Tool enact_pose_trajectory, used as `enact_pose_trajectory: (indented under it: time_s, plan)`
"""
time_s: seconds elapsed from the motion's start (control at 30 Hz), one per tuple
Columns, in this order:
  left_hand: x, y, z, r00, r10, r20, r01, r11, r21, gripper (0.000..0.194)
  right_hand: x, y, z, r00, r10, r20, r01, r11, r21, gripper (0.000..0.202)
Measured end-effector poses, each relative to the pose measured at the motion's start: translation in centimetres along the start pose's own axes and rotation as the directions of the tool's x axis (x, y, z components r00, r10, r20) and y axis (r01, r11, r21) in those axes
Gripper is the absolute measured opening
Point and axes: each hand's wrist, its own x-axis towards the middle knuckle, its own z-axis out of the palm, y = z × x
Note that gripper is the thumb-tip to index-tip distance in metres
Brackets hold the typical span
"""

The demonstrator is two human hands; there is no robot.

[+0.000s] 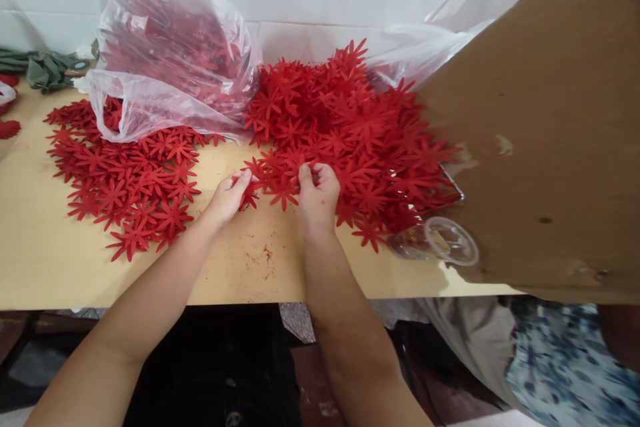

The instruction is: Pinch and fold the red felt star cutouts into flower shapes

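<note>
My left hand (226,201) is closed in a pinch on a red flower-shaped cutout (250,198), whose narrow petals stick out past the thumb. Beside it, my right hand (319,199) has its thumb and curled fingers pressed together at the near edge of a large heap of red flower cutouts (340,127). What those fingers grip, if anything, is hidden. To the left, a flatter pile of the same cutouts (135,180) is spread on the table (240,273). Red crumbs lie between my forearms.
A clear plastic bag (175,100) full of red pieces stands at the back left. At right, a clear plastic cup (453,240) lies on its side against a tall brown board (550,133). Beyond the board shows a person's patterned clothing (555,360). Green cloth (47,70) lies far left.
</note>
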Motion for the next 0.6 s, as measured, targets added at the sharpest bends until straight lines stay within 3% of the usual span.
enact_pose_trajectory:
  time_s: [0.1,0.2,0.37,0.43,0.5,0.6]
  plan:
    - [0.1,-0.1,-0.1,1.0,0.021,0.0,-0.021,0.999,0.03,0.021,0.7,0.8,-0.3,0.994,-0.063,-0.086,0.063,0.998,0.005,0.041]
    - [0.2,-0.4,-0.3,0.999,0.047,0.012,-0.048,0.999,0.01,0.015,0.7,0.8,-0.6,0.97,-0.223,-0.093,0.207,0.966,-0.158,0.051]
    - [0.4,-1.0,-0.5,0.999,0.041,0.023,-0.041,0.999,-0.022,0.019,-1.0,-1.4,-0.6,0.889,-0.455,-0.041,0.374,0.777,-0.507,0.041]
    - [0.3,-0.9,-0.4,0.999,0.033,0.032,-0.033,0.999,-0.015,0.02,-1.8,-2.3,-0.2,0.885,-0.465,0.038,0.424,0.768,-0.48,0.027]
    - [0.3,-0.7,-0.4,0.999,0.031,0.038,-0.03,0.999,-0.042,0.017,-2.6,-2.7,0.5,0.889,-0.416,0.193,0.458,0.815,-0.355,0.019]
    - [0.3,-0.4,-0.4,0.998,0.043,0.049,-0.037,0.991,-0.125,0.016,-3.3,-2.5,1.5,0.857,-0.315,0.409,0.419,0.886,-0.196,0.024]
